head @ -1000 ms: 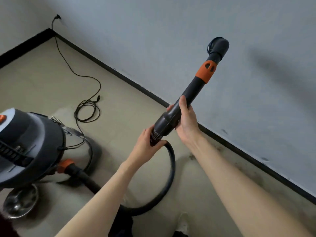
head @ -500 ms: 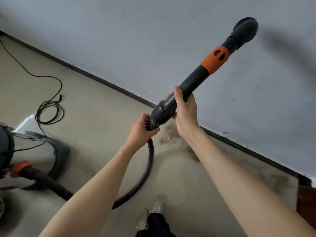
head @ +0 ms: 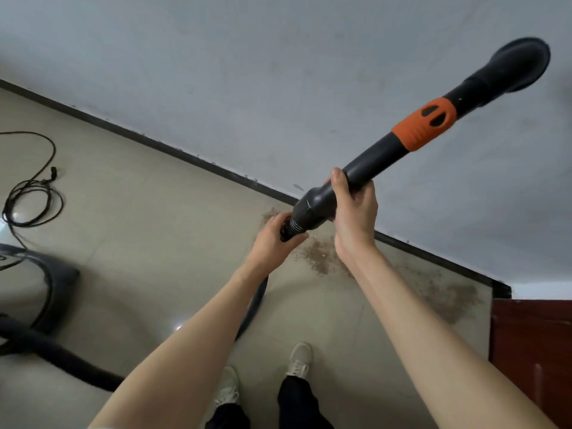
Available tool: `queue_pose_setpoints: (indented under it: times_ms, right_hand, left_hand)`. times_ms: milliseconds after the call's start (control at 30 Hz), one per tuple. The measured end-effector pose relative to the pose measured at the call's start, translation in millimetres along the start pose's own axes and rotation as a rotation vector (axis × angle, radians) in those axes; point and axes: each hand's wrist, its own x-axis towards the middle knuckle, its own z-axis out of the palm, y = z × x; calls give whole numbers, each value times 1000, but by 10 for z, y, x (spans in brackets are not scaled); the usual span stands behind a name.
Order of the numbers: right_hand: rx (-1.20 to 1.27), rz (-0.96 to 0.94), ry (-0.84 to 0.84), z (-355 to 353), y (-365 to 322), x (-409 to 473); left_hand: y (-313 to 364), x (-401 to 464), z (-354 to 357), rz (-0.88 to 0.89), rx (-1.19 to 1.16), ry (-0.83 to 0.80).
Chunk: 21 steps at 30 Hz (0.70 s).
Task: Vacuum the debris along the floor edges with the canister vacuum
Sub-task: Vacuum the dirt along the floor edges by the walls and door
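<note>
Wand (head: 374,162) raised higher (tilted), hands (head: 353,212) gripping

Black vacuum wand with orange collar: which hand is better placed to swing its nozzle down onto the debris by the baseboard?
Probably the right hand: it grips the black vacuum wand higher, nearer the nozzle. The left hand holds the hose end above the brown debris.

Grey wall (head: 247,72), red-brown door (head: 532,351), coiled cable (head: 31,196)

Black wand (head: 368,168) with orange collar (head: 425,124), brown debris (head: 322,258) on beige floor (head: 139,227), grey wall (head: 247,72).
</note>
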Motion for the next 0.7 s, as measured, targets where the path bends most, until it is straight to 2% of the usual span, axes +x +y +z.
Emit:
queue_pose_setpoints:
  times_ms: [133,300,400,500,600,700]
  right_hand:
    - [-29,23,-8,-569,-57,182]
    - [104,36,40,-1000,-247,433]
    - [237,126,101,-1107,-266,522]
    - [372,294,109,-1162,-236,637]
    - [419,472,30,-1125,-85,685]
    - [401,550,-67,-980,53,690]
  left_hand:
    - [102,-7,432,6,47,-146]
    - [101,-157,721,-59,77,-305]
    - [128,-182,667,-123,109,-371]
    - [4,-204,546,-200,173,-350]
    - [-183,-290,497,-277,140,-299]
    - [-387,-400,543,-361,116,-291]
